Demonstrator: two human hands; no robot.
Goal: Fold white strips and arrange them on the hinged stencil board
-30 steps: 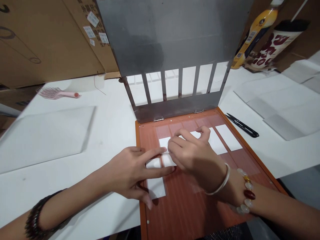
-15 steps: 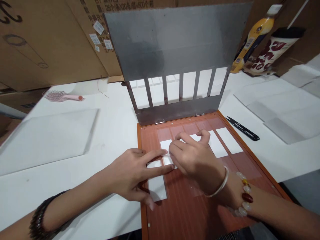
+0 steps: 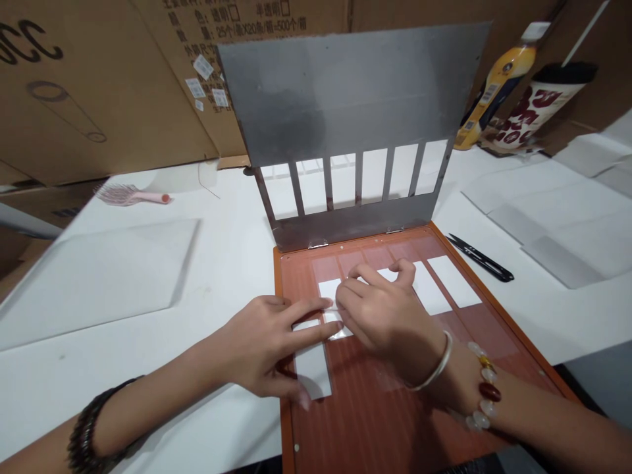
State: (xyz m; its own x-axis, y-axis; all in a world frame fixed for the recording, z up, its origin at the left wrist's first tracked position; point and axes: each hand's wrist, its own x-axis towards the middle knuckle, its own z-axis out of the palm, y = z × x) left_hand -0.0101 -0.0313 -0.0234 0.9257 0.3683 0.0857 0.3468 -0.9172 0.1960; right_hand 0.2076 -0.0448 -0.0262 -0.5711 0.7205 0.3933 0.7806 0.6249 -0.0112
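An orange-brown board [image 3: 375, 421] lies in front of me with a grey metal slotted lid [image 3: 350, 112] hinged up at its far edge. Several white rectangular pieces [image 3: 451, 280] lie in a row on the board. My left hand [image 3: 261, 345] rests flat at the board's left side, fingers spread, pressing a white strip [image 3: 311, 365]. My right hand [image 3: 382, 309] sits over the middle pieces, fingertips pinched on a thin clear strip [image 3: 340, 329] next to the left fingers.
Black snips [image 3: 481, 258] lie right of the board. A clear sheet [image 3: 99, 276] lies at left, a pink hairbrush [image 3: 131, 195] behind it. Grey-white sheets [image 3: 557, 224] are spread at right. A yellow bottle [image 3: 494, 82], a printed cup [image 3: 538, 108] and cardboard boxes [image 3: 99, 85] stand at the back.
The curled white piece between my hands has been laid flatter onto the board. Both hands stay almost in place; the view has shifted slightly.
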